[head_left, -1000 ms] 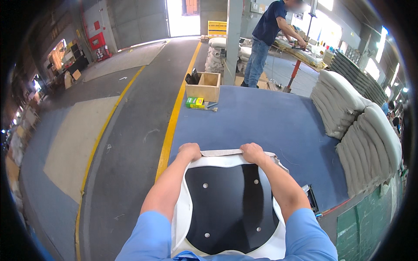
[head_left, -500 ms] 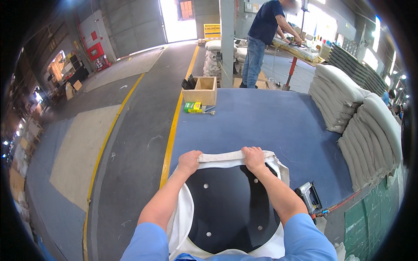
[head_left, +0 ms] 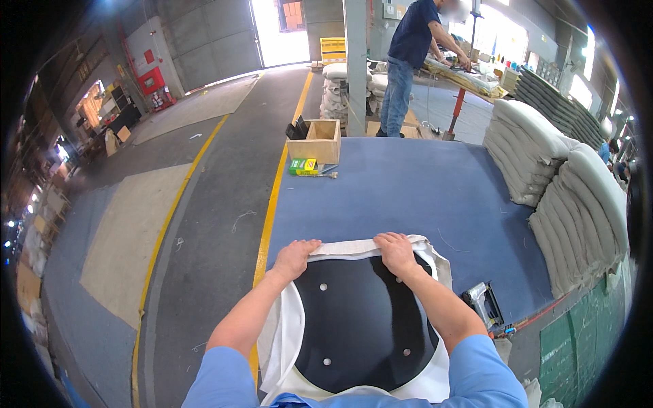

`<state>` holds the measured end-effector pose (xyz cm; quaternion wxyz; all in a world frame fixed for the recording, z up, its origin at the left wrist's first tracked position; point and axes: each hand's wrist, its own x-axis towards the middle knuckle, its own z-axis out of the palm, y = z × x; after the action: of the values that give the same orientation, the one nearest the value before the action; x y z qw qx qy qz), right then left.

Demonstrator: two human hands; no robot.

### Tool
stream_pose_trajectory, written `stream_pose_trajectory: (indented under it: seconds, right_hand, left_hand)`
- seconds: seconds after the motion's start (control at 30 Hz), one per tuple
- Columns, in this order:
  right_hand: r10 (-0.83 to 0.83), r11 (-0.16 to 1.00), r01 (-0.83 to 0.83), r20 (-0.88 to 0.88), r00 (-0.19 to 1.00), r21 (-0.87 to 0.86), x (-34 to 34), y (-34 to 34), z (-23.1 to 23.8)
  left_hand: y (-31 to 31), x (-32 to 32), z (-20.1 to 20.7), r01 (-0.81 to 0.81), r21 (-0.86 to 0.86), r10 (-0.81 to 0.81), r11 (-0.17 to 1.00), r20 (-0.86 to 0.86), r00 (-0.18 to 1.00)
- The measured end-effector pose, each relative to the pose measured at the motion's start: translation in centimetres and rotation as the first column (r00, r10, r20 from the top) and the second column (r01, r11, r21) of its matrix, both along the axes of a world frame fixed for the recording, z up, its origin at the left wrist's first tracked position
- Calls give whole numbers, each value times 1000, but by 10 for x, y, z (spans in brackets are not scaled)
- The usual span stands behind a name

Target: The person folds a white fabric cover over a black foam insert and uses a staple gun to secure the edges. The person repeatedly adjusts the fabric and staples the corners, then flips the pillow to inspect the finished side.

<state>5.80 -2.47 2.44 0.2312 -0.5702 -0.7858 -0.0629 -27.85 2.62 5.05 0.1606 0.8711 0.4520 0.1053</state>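
A black seat board (head_left: 360,326) with round holes lies in front of me, bottom side up. White padding and a white fabric cover (head_left: 291,333) surround it and stick out past its rim. Along the far edge a pale fabric strip (head_left: 347,247) is folded inward. My left hand (head_left: 297,258) is closed on that strip near its left end, thumb side hidden. Toward the strip's right end, my right hand (head_left: 396,253) presses and grips the fold with its fingers bent over it. A staple gun (head_left: 484,304) rests on the table to the right of my right forearm.
The blue-covered table (head_left: 408,183) extends ahead. Stacks of pale cushions (head_left: 578,217) stand on its right side. At the far left corner are a wooden box (head_left: 314,141) and a small green-yellow carton (head_left: 303,166). Another person (head_left: 408,61) works at a bench beyond.
Both hands have rolled inward over the far fabric edge, so the strip lies lower and closer to the board. My left fingers now stretch further right along it.
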Motion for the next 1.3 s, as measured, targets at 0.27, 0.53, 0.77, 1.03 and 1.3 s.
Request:
stream_pose_trajectory:
  seconds: [0.27,0.53,0.77,1.03,1.3]
  right_hand:
    - [131,988,-116,-157,979,100,-62,5,3]
    - [131,986,-105,-209,969,130,-67,-7,-11]
    - [94,993,-79,-198,976,82,-68,-15,-17]
    - [109,994,-104,-282,953,30,-66,-36,-22]
    - [-460,871,478,-528,714,-113,109,-163,27]
  left_hand:
    - [-5,-12,-16,33,69,-36,997,36,999]
    - [19,-1,14,107,-182,-106,977,14,994]
    - [52,103,34,-59,-572,85,818,17,996]
    - [69,114,-26,203,-607,-193,769,83,978]
    - [58,111,-25,183,-582,-200,793,36,979]
